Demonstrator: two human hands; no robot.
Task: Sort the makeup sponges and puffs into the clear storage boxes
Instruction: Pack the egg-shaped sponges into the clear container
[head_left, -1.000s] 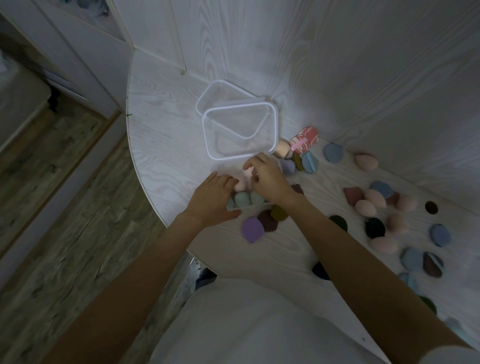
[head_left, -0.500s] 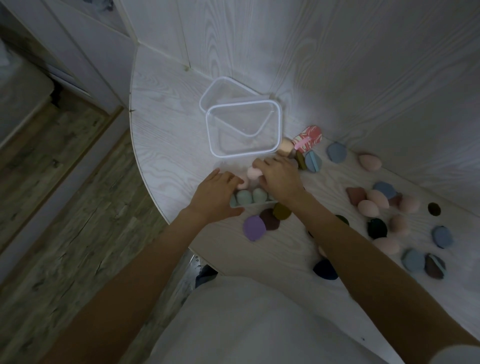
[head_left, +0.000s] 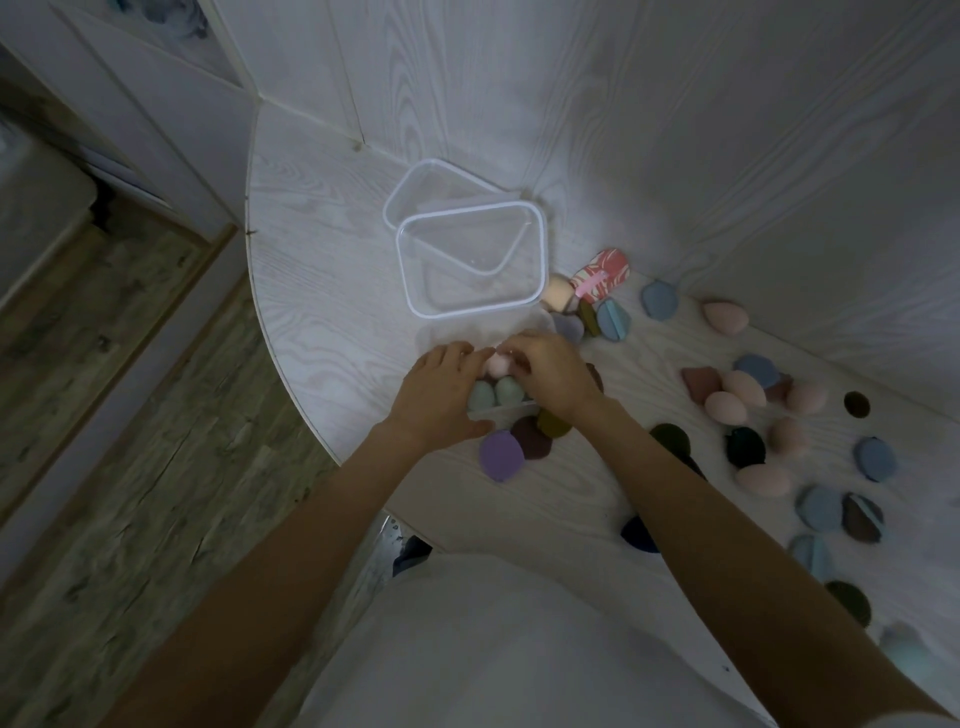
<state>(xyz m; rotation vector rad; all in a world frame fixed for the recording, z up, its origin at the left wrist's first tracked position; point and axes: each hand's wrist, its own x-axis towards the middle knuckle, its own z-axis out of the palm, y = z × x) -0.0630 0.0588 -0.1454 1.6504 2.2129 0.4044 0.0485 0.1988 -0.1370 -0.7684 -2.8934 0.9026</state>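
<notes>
Head view: small clear box holds teal sponges.

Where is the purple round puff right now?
Head view: the flat purple round puff lies on the white table just below the left hand, touching a dark maroon puff on its right.

Table left open; puffs crowd right.

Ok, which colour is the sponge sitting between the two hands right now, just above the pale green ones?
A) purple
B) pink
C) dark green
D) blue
B: a pink sponge shows between the fingertips of the left hand and the right hand, directly above the two pale green sponges.
</notes>
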